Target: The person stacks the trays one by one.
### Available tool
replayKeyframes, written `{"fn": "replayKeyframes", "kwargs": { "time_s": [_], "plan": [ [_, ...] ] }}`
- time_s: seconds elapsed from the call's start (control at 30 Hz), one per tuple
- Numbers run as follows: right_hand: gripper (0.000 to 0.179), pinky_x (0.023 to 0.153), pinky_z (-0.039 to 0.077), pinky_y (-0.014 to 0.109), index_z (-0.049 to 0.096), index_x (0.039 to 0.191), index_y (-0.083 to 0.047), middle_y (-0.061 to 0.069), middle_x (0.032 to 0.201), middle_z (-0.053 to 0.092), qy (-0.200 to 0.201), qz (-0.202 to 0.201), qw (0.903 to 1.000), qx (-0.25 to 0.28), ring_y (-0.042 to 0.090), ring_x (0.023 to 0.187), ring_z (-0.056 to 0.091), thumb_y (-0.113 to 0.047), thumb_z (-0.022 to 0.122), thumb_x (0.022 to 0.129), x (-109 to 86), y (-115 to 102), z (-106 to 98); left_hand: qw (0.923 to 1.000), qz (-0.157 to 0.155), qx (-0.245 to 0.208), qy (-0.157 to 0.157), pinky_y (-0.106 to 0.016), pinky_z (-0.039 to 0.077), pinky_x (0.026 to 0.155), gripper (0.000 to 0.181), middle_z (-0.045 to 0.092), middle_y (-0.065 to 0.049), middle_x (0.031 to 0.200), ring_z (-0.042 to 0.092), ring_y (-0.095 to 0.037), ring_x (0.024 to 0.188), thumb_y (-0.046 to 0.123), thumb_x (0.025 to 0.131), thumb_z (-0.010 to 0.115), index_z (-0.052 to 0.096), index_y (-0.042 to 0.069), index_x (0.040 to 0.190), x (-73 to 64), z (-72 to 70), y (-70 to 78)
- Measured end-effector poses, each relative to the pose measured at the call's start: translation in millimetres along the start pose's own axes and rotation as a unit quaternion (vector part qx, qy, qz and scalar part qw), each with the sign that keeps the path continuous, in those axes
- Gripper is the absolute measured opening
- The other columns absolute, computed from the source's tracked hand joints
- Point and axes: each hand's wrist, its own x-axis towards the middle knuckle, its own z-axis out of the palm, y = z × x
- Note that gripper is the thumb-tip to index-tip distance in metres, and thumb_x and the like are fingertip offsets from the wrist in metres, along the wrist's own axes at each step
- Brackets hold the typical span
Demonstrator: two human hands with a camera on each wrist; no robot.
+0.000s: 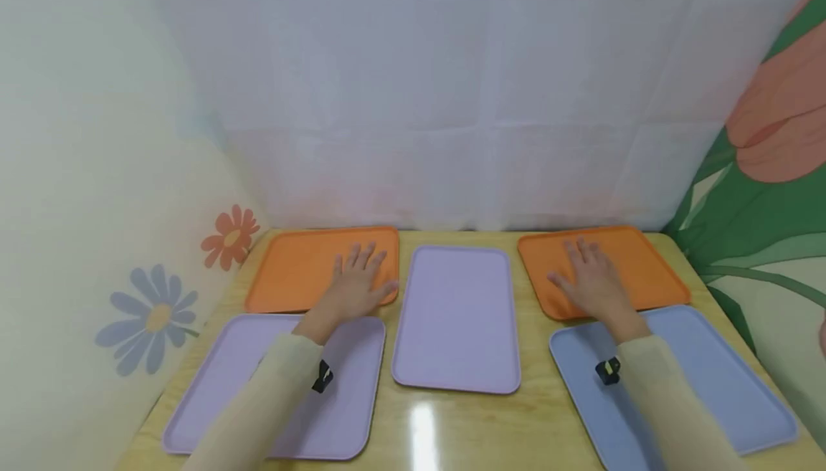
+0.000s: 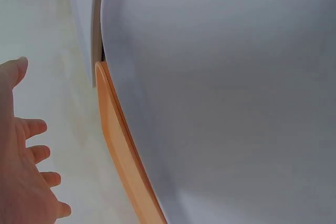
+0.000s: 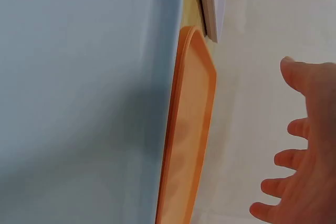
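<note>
My left hand is spread with straight fingers over the left orange tray. Beneath that forearm lies a purple tray. On the other side, my right hand reaches over the right orange tray, its fingers extended and apart. A blue tray lies under the right forearm. Both wrist views show the left hand and right hand raised off the trays, holding nothing. Between the hands is another purple tray.
The trays lie on a wooden table. A white cloth hangs behind its back edge. Flower-patterned fabric stands at both sides, with a blue flower on the left and a large tulip on the right.
</note>
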Motion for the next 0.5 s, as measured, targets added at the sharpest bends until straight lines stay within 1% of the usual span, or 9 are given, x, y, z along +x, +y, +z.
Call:
{"fn": "replayKeyframes", "kwargs": {
  "time_s": [0.1,0.2,0.33,0.4,0.5],
  "plan": [
    [0.083,0.117,0.017,0.070,0.022,0.157,0.006,0.037,0.159,0.020,0.005,-0.005,1.0000,0.004,0.057,0.145,0.016,-0.051,0.049,0.103,-1.7,-4,2,0.9997,0.015,0.001,0.017,-0.074,0.008,0.117,0.075,0.025,-0.022,0.163,0.016,-0.047,0.151,0.053,0.102,0.050,0.036,0.003,0.155,-0.4,2.5,3.7],
    [0.082,0.117,0.017,0.069,0.021,0.158,0.005,0.035,0.160,0.019,-0.004,-0.001,0.9997,0.024,0.056,0.146,0.016,-0.050,0.050,0.103,-3.4,-8,3,0.9993,0.027,-0.007,0.024,-0.072,0.016,0.116,0.071,0.035,-0.024,0.158,0.027,-0.047,0.146,0.048,0.102,0.053,0.040,0.001,0.152,-1.7,5.5,8.5],
    [0.079,0.116,0.023,0.068,0.022,0.158,0.003,0.033,0.159,0.023,-0.011,0.002,0.9985,0.054,0.054,0.144,0.021,-0.045,0.053,0.103,-4.2,-14,5,0.9991,0.024,-0.027,0.024,-0.068,0.030,0.112,0.068,0.046,-0.026,0.148,0.038,-0.046,0.138,0.044,0.101,0.057,0.044,-0.002,0.149,-5.6,7.5,16.4],
    [0.078,0.114,0.026,0.069,0.023,0.158,0.002,0.033,0.157,0.026,-0.012,0.008,0.9973,0.072,0.053,0.143,0.023,-0.042,0.055,0.103,-4.5,-18,6,0.9989,0.024,-0.029,0.029,-0.065,0.036,0.109,0.066,0.049,-0.026,0.143,0.042,-0.046,0.134,0.042,0.100,0.058,0.046,-0.003,0.147,-6.3,8.8,19.9],
    [0.076,0.113,0.029,0.069,0.024,0.159,0.000,0.034,0.155,0.029,-0.015,0.013,0.9956,0.091,0.053,0.142,0.026,-0.041,0.055,0.103,-2.7,-23,10,0.9983,0.022,-0.041,0.036,-0.061,0.041,0.108,0.064,0.052,-0.027,0.139,0.046,-0.045,0.131,0.039,0.098,0.062,0.048,-0.004,0.144,-8.7,10.9,22.8]
  ]
}}
